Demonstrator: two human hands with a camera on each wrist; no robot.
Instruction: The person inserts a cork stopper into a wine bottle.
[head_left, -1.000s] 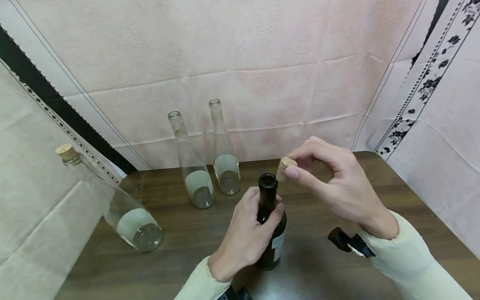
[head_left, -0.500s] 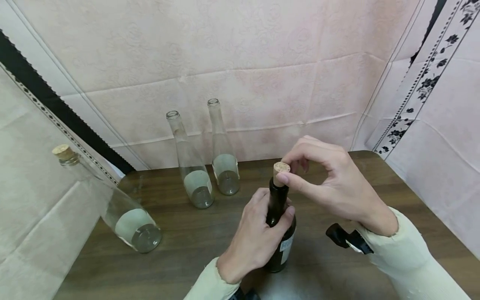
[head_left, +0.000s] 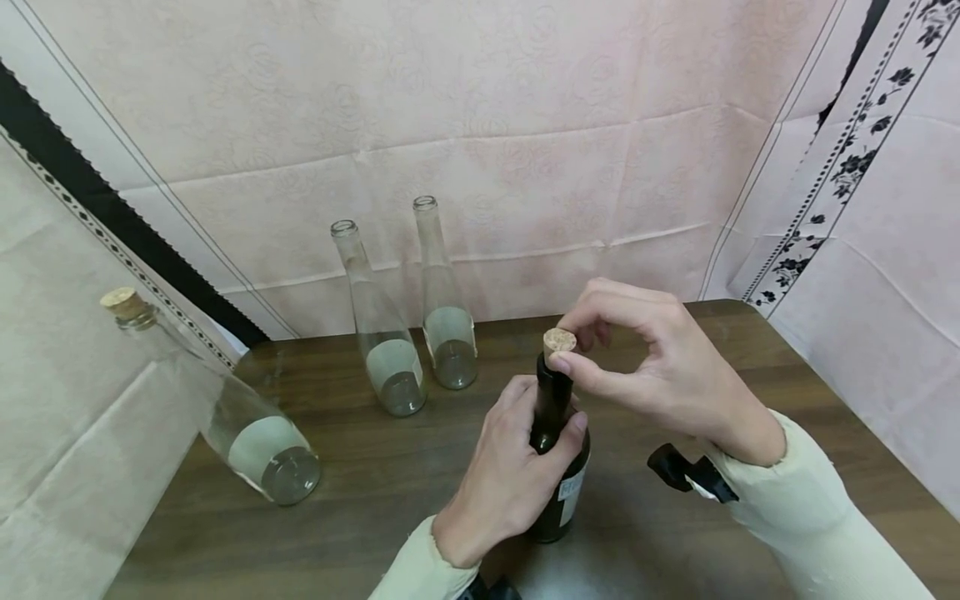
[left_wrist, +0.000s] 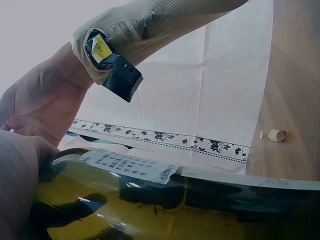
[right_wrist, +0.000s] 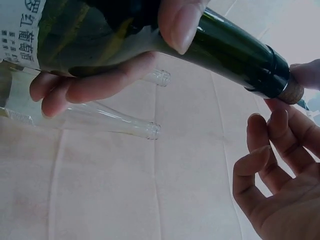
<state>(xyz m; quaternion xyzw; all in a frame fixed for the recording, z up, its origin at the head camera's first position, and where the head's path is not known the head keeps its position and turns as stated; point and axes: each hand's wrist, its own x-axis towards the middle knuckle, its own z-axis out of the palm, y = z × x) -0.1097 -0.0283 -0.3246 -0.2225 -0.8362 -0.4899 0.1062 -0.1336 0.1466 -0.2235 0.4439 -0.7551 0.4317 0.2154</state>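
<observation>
A dark green wine bottle (head_left: 552, 407) with a white label is gripped round its neck and shoulder by my left hand (head_left: 501, 477). Thumb and forefinger of my right hand (head_left: 660, 367) pinch a cork (head_left: 559, 340) at the bottle's mouth. The right wrist view shows the cork (right_wrist: 292, 92) with its lower end inside the mouth and a short part sticking out. The other right fingers are loosely bent beside the neck. In the left wrist view the bottle's glass side (left_wrist: 165, 205) fills the lower part, and its mouth lies out of frame.
Two uncorked clear bottles (head_left: 396, 367) (head_left: 450, 333) stand at the back of the wooden table (head_left: 360, 492). A third clear bottle (head_left: 270, 450), stopped with a cork, stands at the left. Cork pieces (left_wrist: 272, 135) lie on the tabletop in the left wrist view. Patterned cloth (head_left: 525, 167) hangs behind.
The cork has come from beside the bottle onto its mouth and now sits slightly lower. The bottle first shifted right and tilted a little in the left hand.
</observation>
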